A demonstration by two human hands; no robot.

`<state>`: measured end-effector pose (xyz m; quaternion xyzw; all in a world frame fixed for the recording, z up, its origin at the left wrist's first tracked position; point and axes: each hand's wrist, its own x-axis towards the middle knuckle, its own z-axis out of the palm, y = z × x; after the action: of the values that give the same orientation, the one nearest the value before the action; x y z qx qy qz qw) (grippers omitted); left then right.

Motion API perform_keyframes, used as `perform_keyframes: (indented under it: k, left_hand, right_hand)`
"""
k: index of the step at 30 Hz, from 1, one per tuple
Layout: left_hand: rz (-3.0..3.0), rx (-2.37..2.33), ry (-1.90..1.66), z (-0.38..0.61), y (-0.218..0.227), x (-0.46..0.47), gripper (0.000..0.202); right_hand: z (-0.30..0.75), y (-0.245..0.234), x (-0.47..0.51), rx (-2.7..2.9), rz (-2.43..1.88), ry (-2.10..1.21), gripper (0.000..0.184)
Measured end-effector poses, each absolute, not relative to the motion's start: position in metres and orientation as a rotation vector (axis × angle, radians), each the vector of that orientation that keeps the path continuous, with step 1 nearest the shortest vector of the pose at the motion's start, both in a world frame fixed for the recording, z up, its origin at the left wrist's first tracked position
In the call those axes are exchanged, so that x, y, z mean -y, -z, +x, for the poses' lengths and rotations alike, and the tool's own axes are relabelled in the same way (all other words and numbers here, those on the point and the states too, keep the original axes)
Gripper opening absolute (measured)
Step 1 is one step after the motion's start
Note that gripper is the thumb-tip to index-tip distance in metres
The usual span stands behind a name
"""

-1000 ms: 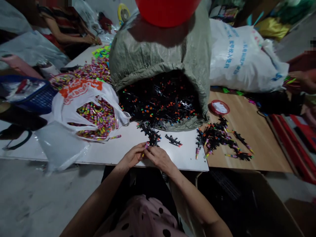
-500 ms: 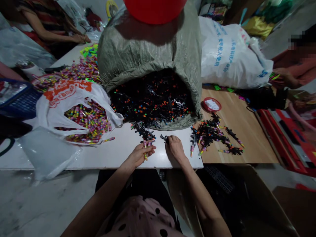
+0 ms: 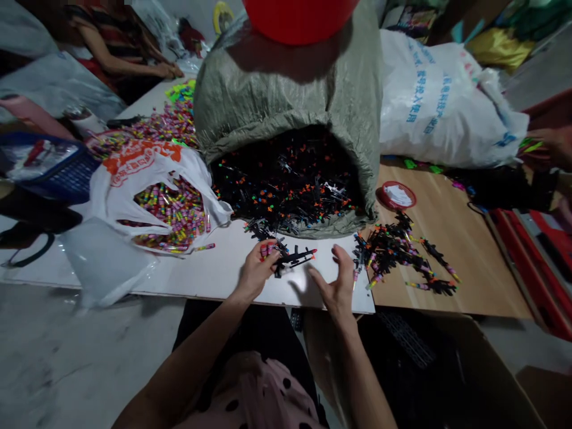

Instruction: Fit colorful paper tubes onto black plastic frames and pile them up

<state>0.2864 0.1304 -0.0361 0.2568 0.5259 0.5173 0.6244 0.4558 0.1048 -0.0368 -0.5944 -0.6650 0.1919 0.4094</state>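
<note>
My left hand (image 3: 257, 268) is closed around a few small coloured tubes and pinches a black plastic toy piece (image 3: 292, 258) with an orange tip, held just above the white table (image 3: 210, 274). My right hand (image 3: 337, 283) hovers to the right of that piece, fingers spread, holding nothing. Behind both hands a grey woven sack (image 3: 286, 107) lies open, spilling black toy pieces (image 3: 286, 185) with coloured tips. A pile of assembled black pieces (image 3: 397, 250) lies to the right of my right hand.
A white plastic bag (image 3: 152, 185) full of coloured tubes sits at left, beside a blue basket (image 3: 58, 173). A white printed sack (image 3: 442, 101) and a red lid (image 3: 397, 195) lie at right. Other people work at the far left and right. A cardboard box (image 3: 447, 369) stands below.
My left hand has moved forward and now grips a black toy piece. My right hand has lifted off the table, let go and spread its fingers.
</note>
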Motion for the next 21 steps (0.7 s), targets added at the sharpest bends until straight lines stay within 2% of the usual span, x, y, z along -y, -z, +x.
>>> perform_keyframes:
  k: [3,5,11,21]
  left_hand:
    - [0.67,-1.192,-1.173,0.289,0.032,-0.123,0.046]
    - [0.736,-1.188,-1.157,0.288,0.032,-0.117,0.044]
    - [0.82,-1.15,-1.129,0.27,0.028,-0.107,0.046]
    - [0.876,-1.087,-1.066,0.267,0.025,-0.095,0.037]
  right_hand:
    - [0.429,0.043,-0.102,1.271,-1.482,-0.885,0.041]
    - [0.412,0.04,-0.102,1.113,-1.424,-1.007,0.035]
    - [0.4,0.014,-0.1,1.119,-1.357,-0.939,0.025]
    - [0.388,0.013,-0.087,1.172,-1.377,-0.868,0.023]
